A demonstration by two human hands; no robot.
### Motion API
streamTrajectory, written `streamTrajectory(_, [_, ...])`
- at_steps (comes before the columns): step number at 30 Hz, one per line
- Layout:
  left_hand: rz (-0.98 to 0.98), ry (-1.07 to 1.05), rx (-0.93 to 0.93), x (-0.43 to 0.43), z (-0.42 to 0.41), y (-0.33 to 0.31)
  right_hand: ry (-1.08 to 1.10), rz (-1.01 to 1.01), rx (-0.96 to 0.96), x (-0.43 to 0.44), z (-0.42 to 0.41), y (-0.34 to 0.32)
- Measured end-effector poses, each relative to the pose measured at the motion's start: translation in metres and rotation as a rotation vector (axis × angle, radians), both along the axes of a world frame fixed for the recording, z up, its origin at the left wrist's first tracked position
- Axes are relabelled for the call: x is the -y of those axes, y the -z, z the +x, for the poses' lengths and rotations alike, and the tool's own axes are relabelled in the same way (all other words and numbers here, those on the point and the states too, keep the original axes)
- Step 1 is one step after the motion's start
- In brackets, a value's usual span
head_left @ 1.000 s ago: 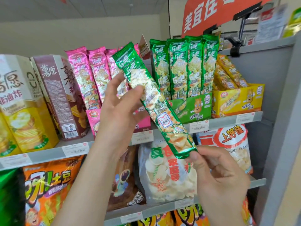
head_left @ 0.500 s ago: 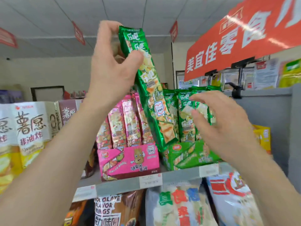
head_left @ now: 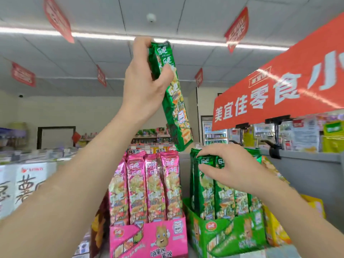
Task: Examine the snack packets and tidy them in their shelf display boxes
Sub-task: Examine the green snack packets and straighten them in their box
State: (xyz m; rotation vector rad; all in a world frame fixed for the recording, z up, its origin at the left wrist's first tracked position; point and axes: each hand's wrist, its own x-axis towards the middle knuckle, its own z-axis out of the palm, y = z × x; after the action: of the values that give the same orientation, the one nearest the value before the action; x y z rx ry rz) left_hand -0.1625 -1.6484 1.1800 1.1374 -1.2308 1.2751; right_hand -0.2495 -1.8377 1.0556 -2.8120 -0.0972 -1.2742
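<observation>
1. The shelf (head_left: pixel 307 159) now sits low in view, since the head has tipped up toward the ceiling within the last second.
2. The green display box (head_left: pixel 223 237) stands just beside the pink display box (head_left: pixel 149 237); its upright green packets (head_left: pixel 223 192) leave a gap at their left end.
3. The left hand (head_left: pixel 143 86), clamped on the green snack packet (head_left: pixel 176 112) near its top, has lifted it from chest height to above that box.
4. The right hand (head_left: pixel 230 170), having let go of the packet's lower end, now rests with fingers spread on the boxed packets' tops, probably parting them so the raised one can drop in.
</observation>
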Motion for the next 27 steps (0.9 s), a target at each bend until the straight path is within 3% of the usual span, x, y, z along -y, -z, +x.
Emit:
streamTrajectory(6, [0.217, -0.17, 0.004, 0.033, 0.017, 0.02, -0.037, 0.017, 0.008, 0.0, 0.001, -0.001])
streamTrajectory(14, [0.755, -0.281, -0.219, 0.044, 0.037, 0.047, -0.053, 0.013, -0.02, -0.002, 0.001, -0.002])
streamTrajectory(22, [0.789, -0.117, -0.331, 0.035, 0.046, 0.037, -0.069, 0.029, -0.052, 0.0, 0.001, -0.002])
streamTrajectory(27, [0.822, -0.136, -0.331, 0.035, 0.048, 0.039, -0.07, 0.015, -0.043, -0.002, 0.0, -0.002])
